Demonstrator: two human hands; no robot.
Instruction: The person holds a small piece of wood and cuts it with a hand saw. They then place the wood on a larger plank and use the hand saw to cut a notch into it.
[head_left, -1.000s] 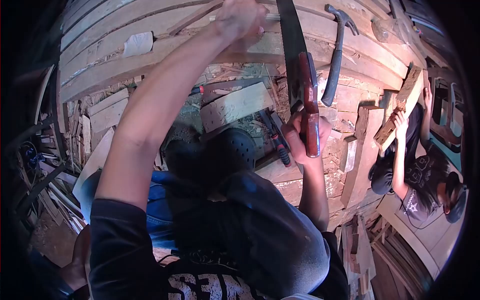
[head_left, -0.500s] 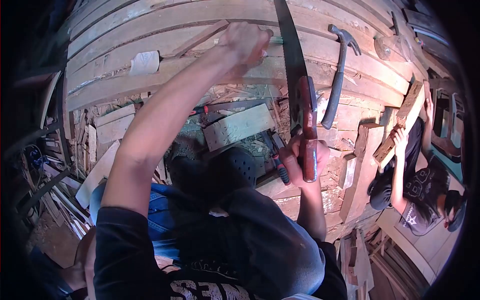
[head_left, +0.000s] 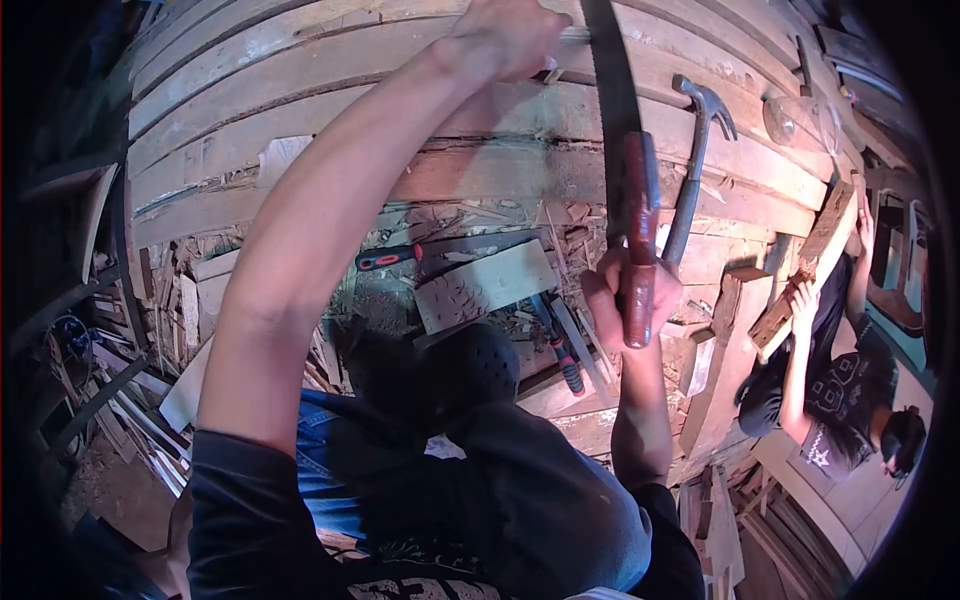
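Observation:
My right hand (head_left: pixel 610 298) is closed round the red-brown handle of a handsaw (head_left: pixel 612 85). The saw's dark blade points away from me over the plank bench (head_left: pixel 330 110). To the left of the blade, my left hand (head_left: pixel 515 38) is closed close to the far planks. A small pale end shows beside its fingers, but what it grips is mostly hidden. A claw hammer (head_left: pixel 690 170) lies on the planks to the right of the saw.
A wooden block (head_left: pixel 490 282) lies among chips near my feet, with a red-and-black handled tool (head_left: pixel 390 258) and a chisel-like tool (head_left: pixel 562 350) beside it. At right another person's hand (head_left: pixel 803 305) holds a beam (head_left: pixel 815 262). A clear bag (head_left: pixel 795 120) lies behind the hammer.
My left hand has moved farther away across the planks. The saw and right hand have shifted slightly forward. My view has tilted, so the bench and hammer sit lower and farther right.

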